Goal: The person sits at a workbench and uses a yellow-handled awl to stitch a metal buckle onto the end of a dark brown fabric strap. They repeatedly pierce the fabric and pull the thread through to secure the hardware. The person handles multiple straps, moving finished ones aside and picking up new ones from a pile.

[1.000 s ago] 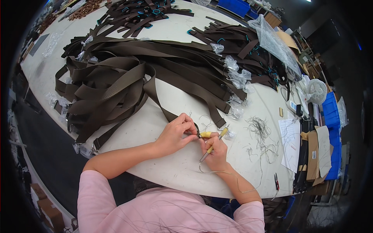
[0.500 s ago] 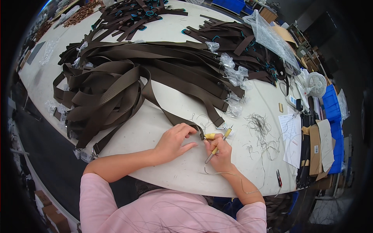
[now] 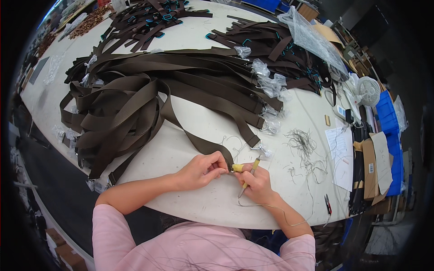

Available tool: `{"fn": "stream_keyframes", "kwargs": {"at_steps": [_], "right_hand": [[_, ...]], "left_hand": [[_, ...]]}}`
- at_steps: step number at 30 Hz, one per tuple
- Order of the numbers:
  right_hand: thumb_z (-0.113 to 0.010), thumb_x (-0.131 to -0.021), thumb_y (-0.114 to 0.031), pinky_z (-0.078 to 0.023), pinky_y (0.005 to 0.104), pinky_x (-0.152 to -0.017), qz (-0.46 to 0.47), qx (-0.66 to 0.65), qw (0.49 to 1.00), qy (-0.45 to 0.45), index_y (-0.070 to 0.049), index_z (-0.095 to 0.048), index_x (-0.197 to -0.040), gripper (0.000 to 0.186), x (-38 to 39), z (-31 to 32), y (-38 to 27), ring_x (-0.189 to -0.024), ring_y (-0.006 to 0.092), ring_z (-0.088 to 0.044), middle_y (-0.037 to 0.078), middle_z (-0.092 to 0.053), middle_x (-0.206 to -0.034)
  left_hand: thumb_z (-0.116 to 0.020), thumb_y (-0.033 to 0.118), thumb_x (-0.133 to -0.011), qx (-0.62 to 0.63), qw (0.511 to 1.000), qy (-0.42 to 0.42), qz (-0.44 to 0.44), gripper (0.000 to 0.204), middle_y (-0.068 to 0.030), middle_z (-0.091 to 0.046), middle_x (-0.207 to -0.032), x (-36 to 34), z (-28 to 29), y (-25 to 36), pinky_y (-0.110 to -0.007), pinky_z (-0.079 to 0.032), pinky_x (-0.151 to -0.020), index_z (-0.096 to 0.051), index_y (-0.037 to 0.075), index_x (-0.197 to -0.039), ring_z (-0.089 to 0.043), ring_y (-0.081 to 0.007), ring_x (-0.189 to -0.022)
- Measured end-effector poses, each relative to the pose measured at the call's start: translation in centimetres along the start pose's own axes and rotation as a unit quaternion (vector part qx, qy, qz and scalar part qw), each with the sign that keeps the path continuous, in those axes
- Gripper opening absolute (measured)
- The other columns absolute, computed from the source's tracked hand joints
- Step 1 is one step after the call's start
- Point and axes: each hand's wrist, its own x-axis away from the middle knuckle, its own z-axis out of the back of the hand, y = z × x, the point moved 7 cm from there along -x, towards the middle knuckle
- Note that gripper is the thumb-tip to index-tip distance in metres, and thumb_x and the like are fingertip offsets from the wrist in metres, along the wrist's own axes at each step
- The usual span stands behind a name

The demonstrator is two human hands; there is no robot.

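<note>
My right hand [image 3: 258, 185] is closed around a slim pen-shaped tool [image 3: 251, 176] with a yellow-wrapped grip and metal ends. A pale thread [image 3: 282, 209] trails from near its lower end along my forearm. Yellow wrapping [image 3: 237, 167] covers a finger of that hand, which touches the end of a dark brown webbing strap [image 3: 203, 143]. My left hand [image 3: 203, 171] has its thumb and fingers pinched together at the same strap end; what lies between them is too small to make out. The strap runs back into a looped pile of webbing [image 3: 117, 113].
Clear plastic wraps [image 3: 271, 81] cover strap ends. Dark straps with blue buckles [image 3: 167, 17] lie at the back. Loose threads [image 3: 302, 144], paper sheets [image 3: 339, 153], red-handled snips [image 3: 328, 204], a white fan [image 3: 368, 90] and blue bins [image 3: 391, 140] are at the right.
My left hand has moved right to the strap end, and its spread fingers have closed into a pinch. My right hand has shifted slightly down, with the tool tilted more upright.
</note>
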Motion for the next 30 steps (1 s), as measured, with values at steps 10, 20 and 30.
{"fn": "stream_keyframes", "kwargs": {"at_steps": [10,20,30], "right_hand": [[-0.081,-0.076,-0.003,-0.055,0.0359,-0.061,0.020,0.020,1.000,-0.007,-0.006,-0.049,-0.072,0.033,0.0,0.1,-0.2,-0.081,0.0254,-0.071,0.007,-0.068,-0.084],[-0.070,-0.077,-0.009,-0.056,0.0321,-0.070,0.062,0.029,0.997,-0.042,-0.011,-0.060,-0.087,0.015,0.0,-0.1,-0.6,-0.085,0.0216,-0.067,0.003,-0.068,-0.095],[-0.070,-0.076,-0.009,-0.056,0.0312,-0.073,0.064,0.045,0.995,-0.065,-0.012,-0.059,-0.087,0.016,0.3,-0.3,-0.3,-0.089,0.0204,-0.068,0.003,-0.068,-0.096]], "left_hand": [[-0.067,0.001,-0.090,-0.263,0.963,0.015,-0.061,0.012,-0.0094,-0.065,-0.085,0.6,0.3,2.3,-0.034,-0.051,-0.062,-0.064,0.004,-0.101,-0.065,-0.0240,-0.072],[-0.069,0.000,-0.083,-0.382,0.915,-0.042,-0.120,0.021,-0.0041,-0.062,-0.079,0.3,0.2,2.9,-0.039,-0.052,-0.061,-0.071,0.009,-0.102,-0.065,-0.0248,-0.070],[-0.065,0.002,-0.090,-0.239,0.964,-0.119,0.000,0.014,-0.0063,-0.069,-0.089,-0.8,1.5,1.5,-0.035,-0.051,-0.065,-0.073,0.009,-0.100,-0.066,-0.0270,-0.075]]}}
